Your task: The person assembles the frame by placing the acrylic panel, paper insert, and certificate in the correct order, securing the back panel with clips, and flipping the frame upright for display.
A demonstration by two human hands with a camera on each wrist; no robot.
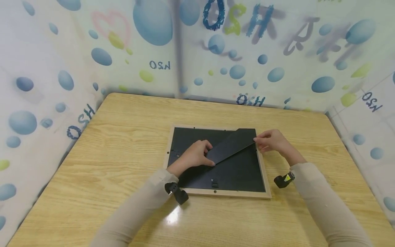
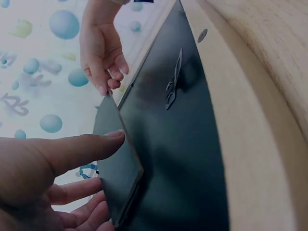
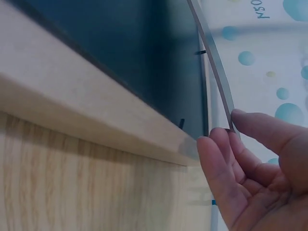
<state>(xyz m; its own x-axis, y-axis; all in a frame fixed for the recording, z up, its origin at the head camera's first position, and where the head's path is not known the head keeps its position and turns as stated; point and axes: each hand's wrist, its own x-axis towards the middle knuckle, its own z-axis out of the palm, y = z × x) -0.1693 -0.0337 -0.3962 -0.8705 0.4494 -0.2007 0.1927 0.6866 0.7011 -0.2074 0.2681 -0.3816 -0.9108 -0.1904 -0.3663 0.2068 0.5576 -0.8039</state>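
Note:
A picture frame [image 1: 240, 194] with a light wooden rim lies face down, its black backing board [image 1: 237, 171] upward. A black easel stand [image 1: 229, 145], a flat strip, slants across the board and is raised from it at its edge. My left hand [image 1: 194, 154] holds the stand near its lower left end, thumb [image 2: 91, 149] on one face and fingers behind. At the other end, beside the frame's right rim, my right hand [image 1: 272, 141] pinches the stand's corner between thumb and fingers. In the right wrist view the stand's thin edge [image 3: 216, 65] meets those fingertips.
The frame lies on a light wood-grain table [image 1: 117, 137]. A metal hanger [image 1: 214, 183] sits on the board near the frame's front rim, and small dark tabs line the inner edge. Behind the table stands a wall [image 1: 197, 51] covered with blue and green drops.

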